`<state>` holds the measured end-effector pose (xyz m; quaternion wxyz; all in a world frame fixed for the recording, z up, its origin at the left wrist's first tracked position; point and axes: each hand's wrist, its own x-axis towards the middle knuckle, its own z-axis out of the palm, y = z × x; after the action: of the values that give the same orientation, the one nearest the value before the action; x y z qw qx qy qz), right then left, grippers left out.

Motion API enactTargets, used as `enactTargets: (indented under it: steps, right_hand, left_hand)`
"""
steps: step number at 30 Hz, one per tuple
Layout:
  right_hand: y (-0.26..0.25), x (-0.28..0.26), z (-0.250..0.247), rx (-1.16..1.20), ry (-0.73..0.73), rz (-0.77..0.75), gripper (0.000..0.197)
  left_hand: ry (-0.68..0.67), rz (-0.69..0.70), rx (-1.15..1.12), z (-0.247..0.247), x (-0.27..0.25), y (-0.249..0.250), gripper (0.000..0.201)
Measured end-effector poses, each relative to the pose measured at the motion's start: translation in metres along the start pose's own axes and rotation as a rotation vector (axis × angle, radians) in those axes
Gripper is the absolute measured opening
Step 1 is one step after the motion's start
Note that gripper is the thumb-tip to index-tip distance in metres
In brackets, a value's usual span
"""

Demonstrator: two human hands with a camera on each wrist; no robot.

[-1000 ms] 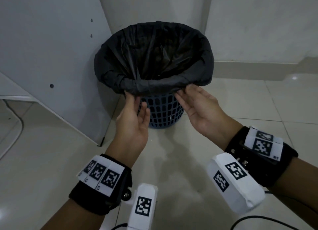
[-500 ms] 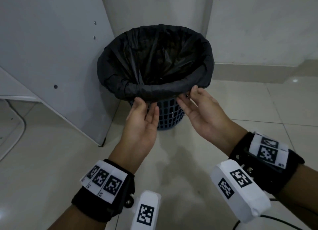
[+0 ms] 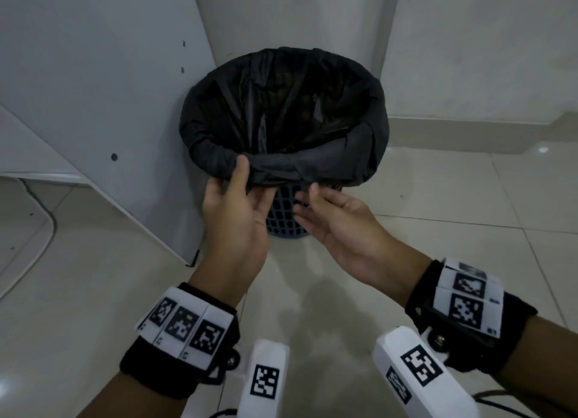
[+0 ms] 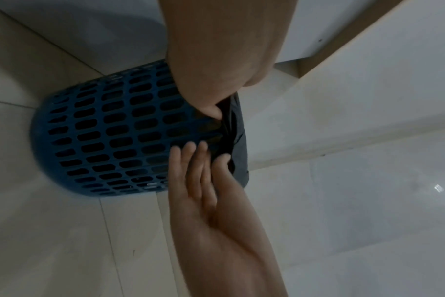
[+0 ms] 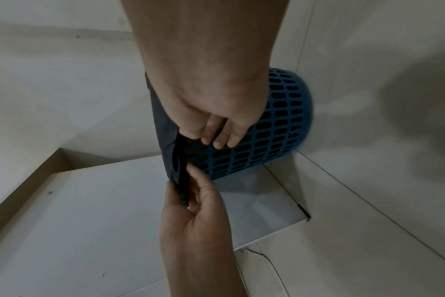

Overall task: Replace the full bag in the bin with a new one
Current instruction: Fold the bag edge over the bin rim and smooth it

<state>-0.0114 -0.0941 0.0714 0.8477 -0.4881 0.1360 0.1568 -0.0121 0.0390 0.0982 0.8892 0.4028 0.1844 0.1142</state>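
Hands, left (image 3: 233,211) and right (image 3: 336,220), pinch black bag (image 3: 331,164) hem over blue bin (image 4: 109,132); no readable writing.

Glossy pale floor tiles (image 3: 469,214) meet whitish walls (image 3: 484,42) — white panel (image 3: 93,89) leaning left.

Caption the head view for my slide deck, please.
Both hands, left hand and right hand, work the black bag's folded edge on the blue bin.

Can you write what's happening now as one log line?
left hand pinches black bag overhang | right hand pinches same overhang | blue bin upright on floor
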Motion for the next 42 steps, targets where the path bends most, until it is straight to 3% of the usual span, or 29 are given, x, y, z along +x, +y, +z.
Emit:
enactTargets:
  steps: [5, 11, 13, 17, 22, 26, 34, 40, 42]
  right_hand:
    - [-0.004, -0.002, -0.013, 0.084, 0.083, -0.002, 0.045]
    - [-0.009, 0.001, -0.011, 0.144, 0.068, -0.038, 0.05]
    - [-0.009, 0.003, -0.008, 0.151, 0.061, -0.049, 0.048]
    - [-0.011, 0.008, -0.009, 0.165, 0.058, -0.051, 0.029]
    - [-0.008, 0.013, -0.015, 0.161, 0.102, -0.03, 0.022]
    - [-0.01, 0.015, -0.014, 0.203, 0.115, -0.069, 0.012]
    - [-0.015, 0.02, -0.012, 0.249, 0.105, -0.055, 0.011]
    - [-0.02, 0.02, -0.016, 0.303, 0.141, -0.094, 0.036]
    - [-0.023, 0.013, -0.017, 0.338, 0.122, -0.1, 0.031]
  left_hand:
    - [-0.037, -0.04, -0.069, -0.005, 0.025, 0.015, 0.037]
    - [0.0, 0.005, -0.084, -0.002, 0.029, 0.015, 0.049]
    - [0.001, 0.025, -0.042, -0.005, 0.016, 0.001, 0.051]
    - [0.008, -0.073, 0.112, -0.011, -0.016, -0.034, 0.04]
    - [0.04, -0.192, 0.034, -0.003, -0.021, -0.042, 0.018]
    - [0.01, -0.228, -0.027, 0.003, -0.015, -0.037, 0.016]
    - [-0.008, -0.3, -0.027, 0.008, -0.003, -0.037, 0.019]
    - [-0.014, -0.306, -0.048, 0.011, -0.003, -0.036, 0.019]
    - [-0.011, -0.289, -0.064, 0.011, -0.004, -0.034, 0.023]
